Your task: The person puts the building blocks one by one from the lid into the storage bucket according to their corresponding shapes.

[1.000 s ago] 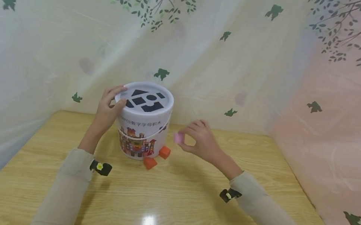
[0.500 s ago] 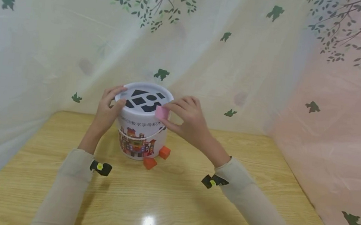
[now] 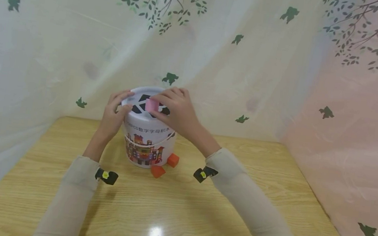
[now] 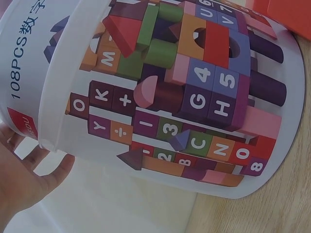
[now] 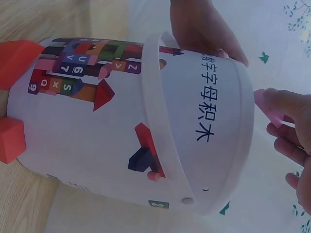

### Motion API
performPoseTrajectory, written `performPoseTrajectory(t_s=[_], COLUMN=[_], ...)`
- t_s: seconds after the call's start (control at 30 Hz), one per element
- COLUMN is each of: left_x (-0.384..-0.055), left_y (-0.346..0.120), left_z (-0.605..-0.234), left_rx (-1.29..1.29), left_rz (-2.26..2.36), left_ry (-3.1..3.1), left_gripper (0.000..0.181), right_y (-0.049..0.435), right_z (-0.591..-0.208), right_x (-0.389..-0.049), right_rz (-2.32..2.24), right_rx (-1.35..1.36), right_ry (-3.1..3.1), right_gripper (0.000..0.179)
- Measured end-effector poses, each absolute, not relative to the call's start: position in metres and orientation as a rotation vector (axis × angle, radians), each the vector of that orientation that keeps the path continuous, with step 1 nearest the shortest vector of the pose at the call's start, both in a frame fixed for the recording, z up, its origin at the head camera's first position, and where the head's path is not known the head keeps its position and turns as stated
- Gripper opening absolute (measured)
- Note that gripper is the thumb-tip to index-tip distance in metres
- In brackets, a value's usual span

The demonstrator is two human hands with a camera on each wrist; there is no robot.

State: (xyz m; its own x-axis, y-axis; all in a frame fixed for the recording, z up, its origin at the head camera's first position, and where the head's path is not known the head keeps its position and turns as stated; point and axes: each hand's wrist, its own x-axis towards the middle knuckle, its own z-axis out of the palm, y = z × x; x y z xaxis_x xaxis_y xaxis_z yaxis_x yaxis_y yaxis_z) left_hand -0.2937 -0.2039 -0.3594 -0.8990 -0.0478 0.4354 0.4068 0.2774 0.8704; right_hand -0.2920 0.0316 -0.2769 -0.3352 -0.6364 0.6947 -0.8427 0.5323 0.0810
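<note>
A white toy-block bucket (image 3: 167, 143) stands upright on the table, its lid (image 3: 132, 100) cut with black-looking shape holes. My left hand (image 3: 113, 114) grips the lid's left rim, with the thumb at the front and the fingers over the edge. Between the thumb and fingers of my right hand (image 3: 183, 113) a pink block (image 3: 151, 106) is pinched, close over the lid's holes. The right wrist view shows the pink block (image 5: 268, 108) right at the rim. In the left wrist view the bucket's printed side (image 4: 160, 97) fills most of the frame.
Two orange-red blocks lie by the bucket's base: one block (image 3: 157, 171) in front, another block (image 3: 173, 159) to its right. The bucket's white carry handle (image 5: 163, 116) hangs down the front. Behind the wooden table (image 3: 177, 211) hangs a leaf-patterned curtain (image 3: 216, 66).
My right hand has carried the pink block left and up, from beside the bucket to over its lid. The left hand keeps its hold on the rim.
</note>
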Motion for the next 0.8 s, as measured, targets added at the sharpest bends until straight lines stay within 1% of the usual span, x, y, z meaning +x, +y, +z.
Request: performPoseTrajectory(t_s=[0.3, 0.8], left_x=[-0.29, -0.287], left_y=[-0.204, -0.206], left_z=[-0.357, -0.356], left_rx=[-0.336, -0.351], left_rz=[-1.678, -1.713], left_ry=[-2.181, -2.176], left_gripper=[0.052, 0.051], right_y=[0.013, -0.011], right_z=[-0.273, -0.267], right_x=[-0.297, -0.301], right_rz=[0.315, 0.237], right_rx=[1.186, 1.176], right_ry=[-2.222, -2.385], right_gripper=[0.035, 0.041])
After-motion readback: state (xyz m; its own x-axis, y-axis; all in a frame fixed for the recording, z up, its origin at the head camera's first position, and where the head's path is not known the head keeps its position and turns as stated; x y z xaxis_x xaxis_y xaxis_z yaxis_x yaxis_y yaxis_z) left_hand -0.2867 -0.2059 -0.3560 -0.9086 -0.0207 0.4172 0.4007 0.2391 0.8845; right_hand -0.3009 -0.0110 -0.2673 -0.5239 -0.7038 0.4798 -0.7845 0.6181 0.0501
